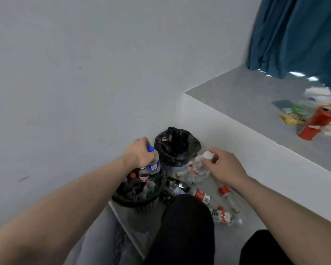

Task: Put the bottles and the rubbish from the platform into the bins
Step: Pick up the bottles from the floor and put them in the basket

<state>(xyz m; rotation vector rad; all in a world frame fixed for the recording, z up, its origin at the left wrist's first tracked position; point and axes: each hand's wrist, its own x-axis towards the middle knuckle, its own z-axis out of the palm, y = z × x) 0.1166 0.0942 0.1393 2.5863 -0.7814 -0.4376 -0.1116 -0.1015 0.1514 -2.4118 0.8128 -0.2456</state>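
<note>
My left hand (pixel 137 153) grips a clear bottle with a blue cap (pixel 153 163) by its neck, right over a black-lined bin (pixel 122 197) crammed with bottles. My right hand (pixel 224 166) holds a clear bottle with a white cap (pixel 200 167) at its top, beside a second bin lined with a black bag (pixel 177 145). Several bottles with red labels lie on the floor (pixel 225 217) near my knee. On the grey platform (pixel 243 100) to the right lie a red can (pixel 315 124), a green bottle (pixel 300 109) and wrappers.
A pale wall rises on the left, with a blue curtain (pixel 294 35) hanging at the back of the platform. My dark-trousered knees (pixel 185 230) fill the lower middle, close to the bins. A yellow wrapper (pixel 292 118) sits by the can.
</note>
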